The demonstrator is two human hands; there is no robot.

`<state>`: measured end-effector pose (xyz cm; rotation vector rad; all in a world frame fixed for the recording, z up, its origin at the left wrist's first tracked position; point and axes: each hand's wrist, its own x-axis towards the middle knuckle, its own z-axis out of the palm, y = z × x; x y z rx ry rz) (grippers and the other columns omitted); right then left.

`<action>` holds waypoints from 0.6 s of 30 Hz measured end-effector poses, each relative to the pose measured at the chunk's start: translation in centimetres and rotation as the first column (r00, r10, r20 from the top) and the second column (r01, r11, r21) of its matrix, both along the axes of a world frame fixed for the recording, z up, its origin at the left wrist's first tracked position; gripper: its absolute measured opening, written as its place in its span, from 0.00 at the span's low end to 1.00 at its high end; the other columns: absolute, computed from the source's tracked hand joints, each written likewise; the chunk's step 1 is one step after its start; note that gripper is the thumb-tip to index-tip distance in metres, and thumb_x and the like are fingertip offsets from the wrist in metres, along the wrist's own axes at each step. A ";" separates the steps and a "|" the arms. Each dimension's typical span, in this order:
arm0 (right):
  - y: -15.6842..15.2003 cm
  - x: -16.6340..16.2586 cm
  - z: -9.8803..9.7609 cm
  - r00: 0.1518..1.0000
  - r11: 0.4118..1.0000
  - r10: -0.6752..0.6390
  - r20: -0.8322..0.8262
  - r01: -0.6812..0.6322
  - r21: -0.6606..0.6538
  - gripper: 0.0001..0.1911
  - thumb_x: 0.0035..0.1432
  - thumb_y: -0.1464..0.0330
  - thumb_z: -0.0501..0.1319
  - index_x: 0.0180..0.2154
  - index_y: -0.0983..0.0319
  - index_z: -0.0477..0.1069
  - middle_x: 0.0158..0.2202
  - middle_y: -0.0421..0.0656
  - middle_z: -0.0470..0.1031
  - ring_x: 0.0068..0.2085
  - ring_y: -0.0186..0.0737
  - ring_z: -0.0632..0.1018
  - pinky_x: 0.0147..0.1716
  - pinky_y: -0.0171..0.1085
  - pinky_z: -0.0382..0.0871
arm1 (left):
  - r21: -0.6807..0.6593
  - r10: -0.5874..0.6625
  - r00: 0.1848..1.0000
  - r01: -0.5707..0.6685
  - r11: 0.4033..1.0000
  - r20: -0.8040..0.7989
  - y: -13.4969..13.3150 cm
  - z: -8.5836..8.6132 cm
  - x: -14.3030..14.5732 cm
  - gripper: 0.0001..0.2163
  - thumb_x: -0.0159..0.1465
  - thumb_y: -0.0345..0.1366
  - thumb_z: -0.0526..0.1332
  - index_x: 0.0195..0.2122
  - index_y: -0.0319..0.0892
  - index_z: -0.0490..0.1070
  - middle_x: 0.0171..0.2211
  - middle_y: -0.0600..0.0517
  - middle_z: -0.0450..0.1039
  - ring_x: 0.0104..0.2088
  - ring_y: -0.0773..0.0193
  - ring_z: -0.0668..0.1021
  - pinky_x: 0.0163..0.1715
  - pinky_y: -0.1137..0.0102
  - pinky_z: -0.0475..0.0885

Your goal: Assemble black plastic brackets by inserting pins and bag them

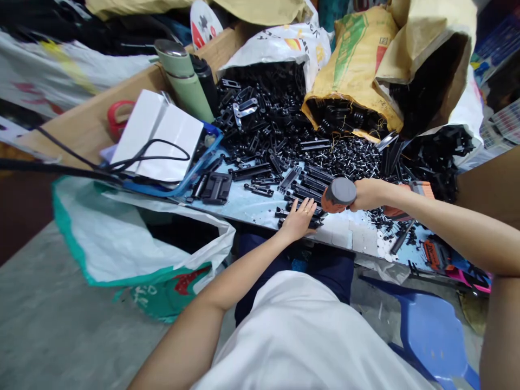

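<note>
Orange-grey power tool at frame centre, gripped by right hand, fingers wrapped round it. Left hand flat, fingers spread, pressing black plastic parts on table edge.

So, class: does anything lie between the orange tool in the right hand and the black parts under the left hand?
Nothing visible does: the orange tool sits directly beside the black parts under the left hand.

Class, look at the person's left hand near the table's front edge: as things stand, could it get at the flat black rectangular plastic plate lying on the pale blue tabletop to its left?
Probably yes. The left hand rests flat on black plastic strips and holds nothing. The flat black rectangular plastic plate lies uncovered on the pale blue tabletop, with only bare surface and small parts between.
</note>
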<state>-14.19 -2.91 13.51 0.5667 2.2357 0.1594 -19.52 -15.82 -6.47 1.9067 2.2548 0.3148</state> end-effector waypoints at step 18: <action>-2.9 1.8 -0.8 0.999 0.995 -0.031 -0.031 0.028 -0.096 0.12 0.42 0.68 0.62 0.33 0.66 0.75 0.35 0.52 0.77 0.37 0.50 0.77 0.31 0.37 0.67 | 0.012 -0.037 0.999 0.037 0.999 0.019 -0.3 -0.3 0.1 0.32 0.58 0.46 0.60 0.60 0.34 0.55 0.60 0.35 0.55 0.64 0.48 0.51 0.61 0.51 0.45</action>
